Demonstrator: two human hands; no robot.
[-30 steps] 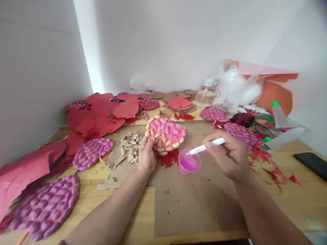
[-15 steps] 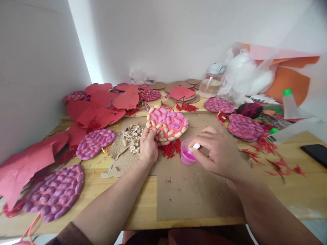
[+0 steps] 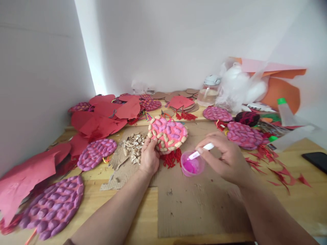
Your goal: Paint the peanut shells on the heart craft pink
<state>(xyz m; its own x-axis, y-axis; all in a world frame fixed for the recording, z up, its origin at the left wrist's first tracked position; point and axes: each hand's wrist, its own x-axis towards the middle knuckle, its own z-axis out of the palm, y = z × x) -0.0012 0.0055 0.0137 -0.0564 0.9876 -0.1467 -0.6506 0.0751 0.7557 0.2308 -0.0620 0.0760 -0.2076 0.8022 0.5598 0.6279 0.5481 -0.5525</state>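
L hand (image 3: pixel 149 157) sits just left of frame centre, fingers clamped on the lower-left rim of a pink disc studded w/ peanut shells (image 3: pixel 168 133), holding it tilted up toward the camera; some shells on it are painted purple, those round the rim are bare tan. R hand (image 3: pixel 224 157) is right of centre, pinching a white-handled brush (image 3: pixel 201 151) w/ thumb + forefinger. Key relation: brush long axis runs from upper right at the fingers down-left to the tip, which is inside or right at the mouth of a small clear cup of pink paint (image 3: pixel 192 165); cup stands on the cardboard sheet (image 3: pixel 199 204) between the two hands, touching or just beside the disc's red tassel (image 3: pixel 171 158). Disc lies up-left of the brush tip, near; R hand is the nearer one to the cup. Pile of loose peanut shells (image 3: pixel 133 144) just left of L hand. Finished purple discs: lower left (image 3: pixel 52 208), mid left (image 3: pixel 96 153), right of centre (image 3: pixel 244 135). Red paper pieces (image 3: pixel 102 117) fill upper left of the table. Hard to tell: whether bristles touch the paint (blurred, cup rim in front); R palm hidden; phone-like dark slab (image 3: pixel 315 160) cut off at right edge; clutter at upper right too soft to name.
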